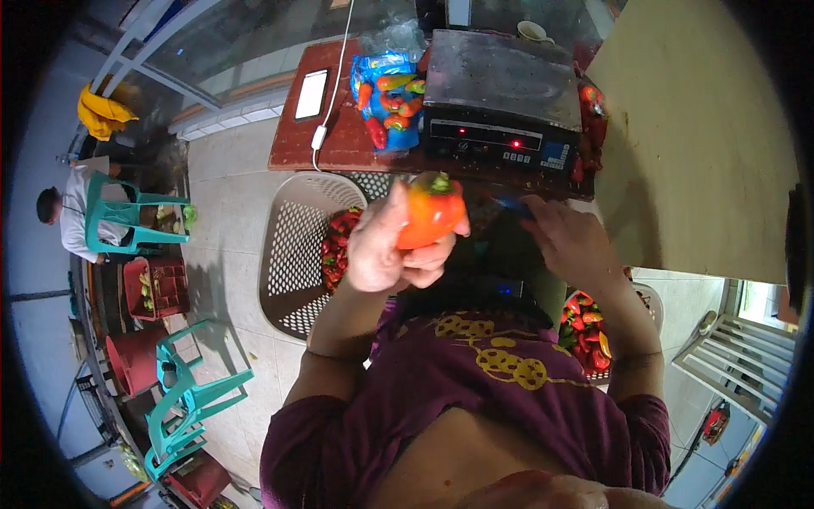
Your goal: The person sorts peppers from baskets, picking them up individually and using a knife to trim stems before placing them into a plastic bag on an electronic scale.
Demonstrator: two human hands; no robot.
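Observation:
An orange-red bell pepper (431,217) with a green stem end is gripped in my left hand (376,249), raised in front of my body. My right hand (571,240) is closed on a small tool with a blue handle (518,207), apart from the pepper and near the table's front edge. The far end of that tool is too dark to make out. Below and left of my left hand, red peppers (338,245) lie in a beige perforated plastic basket (280,254). More red and orange peppers (584,331) fill a basket beside my right forearm.
A digital scale (502,76) stands on the reddish-brown table (292,143). Left of it are several peppers (397,105) on blue plastic packaging, a phone (312,94) and a white cable (320,137). A pale panel (687,140) bounds the right. Green plastic chairs (191,388) and a seated person (79,210) are farther left.

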